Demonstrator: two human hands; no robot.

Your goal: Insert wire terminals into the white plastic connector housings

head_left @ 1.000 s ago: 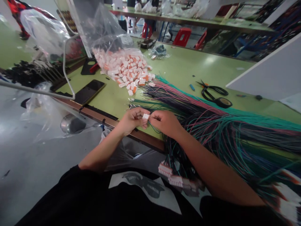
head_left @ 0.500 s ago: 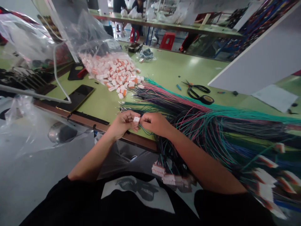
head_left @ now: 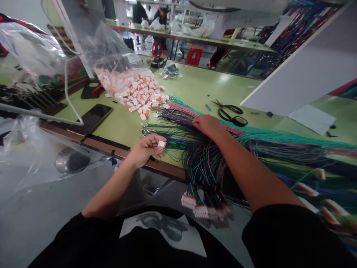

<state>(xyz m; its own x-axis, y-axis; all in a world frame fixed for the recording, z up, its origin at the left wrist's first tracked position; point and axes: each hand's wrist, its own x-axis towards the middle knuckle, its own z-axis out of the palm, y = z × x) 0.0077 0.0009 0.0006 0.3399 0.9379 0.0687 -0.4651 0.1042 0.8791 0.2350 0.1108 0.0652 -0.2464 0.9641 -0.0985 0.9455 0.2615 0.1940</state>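
My left hand (head_left: 147,149) pinches a small white-and-orange connector housing (head_left: 161,144) near the table's front edge. Thin green and dark wires (head_left: 173,155) trail from the housing to the right. My right hand (head_left: 208,124) is over the bundle of loose wires (head_left: 184,116), its fingers closed at the pink and dark strands. Whatever lies between those fingertips is too small to make out. Farther back, a heap of similar connector housings (head_left: 142,89) spills from a clear plastic bag (head_left: 111,48).
Black-handled scissors (head_left: 228,109) and a roll of black tape (head_left: 240,121) lie behind the wires. A phone (head_left: 93,117) rests at left. Finished-looking connectors (head_left: 200,210) hang off the front edge. A white panel (head_left: 295,67) stands at right. People work at a far table (head_left: 195,34).
My right hand has left the connector housing and moved right and away from me, onto the wire bundle. My left hand has kept its place with the housing.
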